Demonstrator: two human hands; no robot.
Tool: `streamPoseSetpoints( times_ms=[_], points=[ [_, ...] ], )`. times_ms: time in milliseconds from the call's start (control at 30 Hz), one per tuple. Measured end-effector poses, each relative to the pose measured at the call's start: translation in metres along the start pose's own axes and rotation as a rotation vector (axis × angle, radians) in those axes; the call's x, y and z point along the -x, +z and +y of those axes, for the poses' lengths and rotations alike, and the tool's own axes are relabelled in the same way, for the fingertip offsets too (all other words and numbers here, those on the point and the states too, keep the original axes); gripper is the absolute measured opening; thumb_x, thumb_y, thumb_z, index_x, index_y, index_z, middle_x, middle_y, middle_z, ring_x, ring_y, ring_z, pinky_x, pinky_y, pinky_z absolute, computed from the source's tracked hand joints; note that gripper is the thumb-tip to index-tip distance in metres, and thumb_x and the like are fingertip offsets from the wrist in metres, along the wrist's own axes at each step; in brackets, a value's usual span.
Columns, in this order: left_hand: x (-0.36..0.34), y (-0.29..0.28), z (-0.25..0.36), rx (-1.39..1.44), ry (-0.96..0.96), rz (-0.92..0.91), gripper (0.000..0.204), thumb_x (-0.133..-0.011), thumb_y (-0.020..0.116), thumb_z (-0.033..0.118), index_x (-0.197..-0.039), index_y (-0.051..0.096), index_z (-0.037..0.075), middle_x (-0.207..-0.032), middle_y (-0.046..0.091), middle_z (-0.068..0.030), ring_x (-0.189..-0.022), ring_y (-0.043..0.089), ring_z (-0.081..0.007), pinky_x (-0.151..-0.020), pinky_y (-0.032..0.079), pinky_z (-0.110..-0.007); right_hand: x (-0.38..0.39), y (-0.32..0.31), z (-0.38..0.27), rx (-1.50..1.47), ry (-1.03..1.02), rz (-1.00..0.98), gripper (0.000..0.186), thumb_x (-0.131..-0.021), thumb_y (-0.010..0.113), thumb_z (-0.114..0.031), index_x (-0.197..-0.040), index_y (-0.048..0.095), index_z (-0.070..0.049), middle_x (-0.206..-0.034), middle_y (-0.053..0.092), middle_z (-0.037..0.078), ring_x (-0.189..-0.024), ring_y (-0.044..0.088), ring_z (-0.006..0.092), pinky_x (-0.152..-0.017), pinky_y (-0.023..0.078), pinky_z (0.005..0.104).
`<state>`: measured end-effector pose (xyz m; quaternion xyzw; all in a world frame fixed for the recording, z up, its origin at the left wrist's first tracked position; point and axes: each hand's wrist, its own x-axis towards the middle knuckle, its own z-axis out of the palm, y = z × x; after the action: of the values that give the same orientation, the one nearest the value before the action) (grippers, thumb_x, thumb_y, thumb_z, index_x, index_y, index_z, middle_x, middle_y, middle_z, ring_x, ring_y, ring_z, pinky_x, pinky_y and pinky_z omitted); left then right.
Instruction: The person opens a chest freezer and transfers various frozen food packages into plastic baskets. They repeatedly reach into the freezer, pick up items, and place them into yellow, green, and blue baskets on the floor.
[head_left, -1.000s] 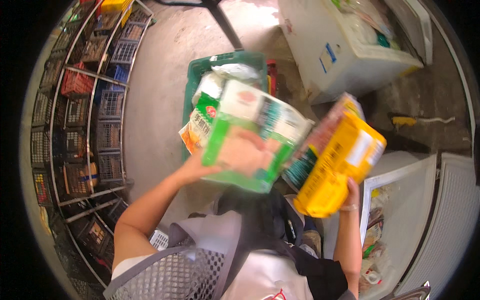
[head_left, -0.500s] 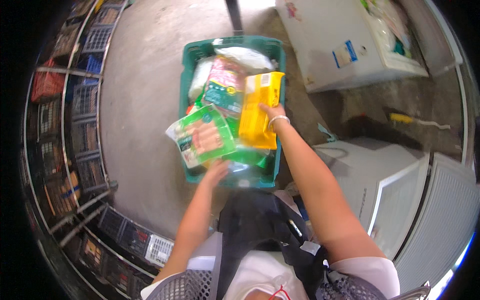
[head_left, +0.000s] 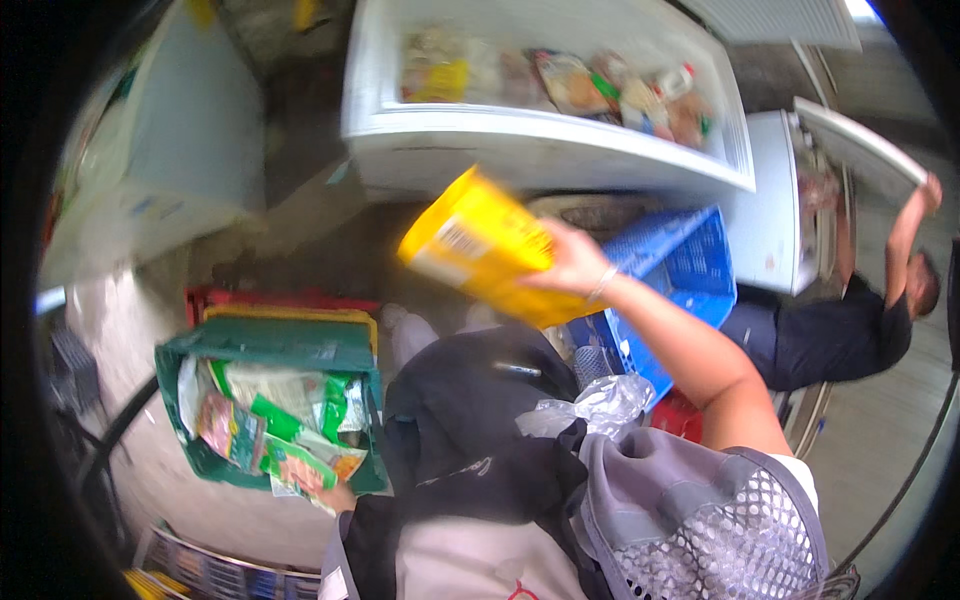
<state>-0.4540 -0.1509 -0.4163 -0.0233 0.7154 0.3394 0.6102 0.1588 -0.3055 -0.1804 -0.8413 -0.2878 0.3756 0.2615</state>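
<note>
Gripping the yellow pack [head_left: 478,250] with fingers closed over its end, the right hand [head_left: 572,262] now hangs to the right of the green crate [head_left: 275,350]; half a second ago it had that pack over the crate's right side. The left hand [head_left: 335,496], well apart from the right, is at the crate's near edge, fingertips at the green-edged pack [head_left: 298,466]; blur leaves it impossible to tell whether they pinch it. That pack now sits at the near edge, among the crate's other packs, while the pink pack [head_left: 230,430] lies inside the crate, as it did. The change suggests the hands have split their work: the yellow pack is out of the crate, the green-edged one stays with it. The view has swung too, showing a blue crate [head_left: 705,255] farther to the green crate's right, an open freezer [head_left: 430,155] beyond and to its right, and, farthest right of it, a co-worker [head_left: 830,338] reaching up to a raised lid [head_left: 862,140].
</note>
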Motion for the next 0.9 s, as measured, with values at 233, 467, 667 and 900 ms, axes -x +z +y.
streamPoseSetpoints(
  times_ms=[233, 467, 667, 900],
  points=[
    [0.101, 0.056, 0.026, -0.513, 0.295, -0.098, 0.046, -0.077, 0.062, 0.013, -0.118, 0.045, 0.001, -0.105, 0.053, -0.0062, -0.090, 0.052, -0.0182, -0.074, 0.045, -0.030, 0.141, -0.120, 0.188, -0.983, 0.063, 1.006, 0.047, -0.077, 0.065, -0.013, -0.116, 0.043, 0.000, -0.110, 0.055, 0.010, -0.098, 0.055, 0.0208, -0.085, 0.044, 0.0331],
    [0.257, 0.271, -0.128, -1.345, 0.698, -0.673, 0.045, -0.075, 0.065, 0.018, -0.113, 0.050, 0.000, -0.101, 0.057, -0.0066, -0.085, 0.053, -0.0158, -0.075, 0.043, -0.028, 0.269, -0.028, 0.405, -0.895, 1.053, 0.704, 0.058, -0.076, 0.067, -0.028, -0.123, 0.038, -0.010, -0.107, 0.056, 0.009, -0.092, 0.057, 0.0229, -0.070, 0.048, 0.0304],
    [0.369, 0.350, -0.353, -1.483, 0.620, -1.477, 0.044, -0.071, 0.069, 0.025, -0.104, 0.053, 0.000, -0.098, 0.058, -0.0077, -0.087, 0.054, -0.0149, -0.077, 0.045, -0.030, 0.387, 0.040, 0.524, 0.053, 1.140, 1.026, 0.064, -0.063, 0.073, -0.029, -0.115, 0.048, -0.003, -0.110, 0.052, 0.025, -0.102, 0.051, 0.0367, -0.087, 0.040, 0.0413],
    [0.330, 0.308, -0.460, -1.287, 0.367, -0.989, 0.028, -0.082, 0.061, 0.021, -0.100, 0.045, 0.007, -0.078, 0.051, -0.0013, -0.061, 0.050, -0.0083, -0.055, 0.043, -0.022, 0.389, 0.096, 0.508, -1.297, 1.000, 0.909, 0.044, -0.078, 0.061, -0.011, -0.118, 0.044, -0.006, -0.107, 0.056, 0.012, -0.092, 0.056, 0.0266, -0.081, 0.046, 0.0417]
  ],
)
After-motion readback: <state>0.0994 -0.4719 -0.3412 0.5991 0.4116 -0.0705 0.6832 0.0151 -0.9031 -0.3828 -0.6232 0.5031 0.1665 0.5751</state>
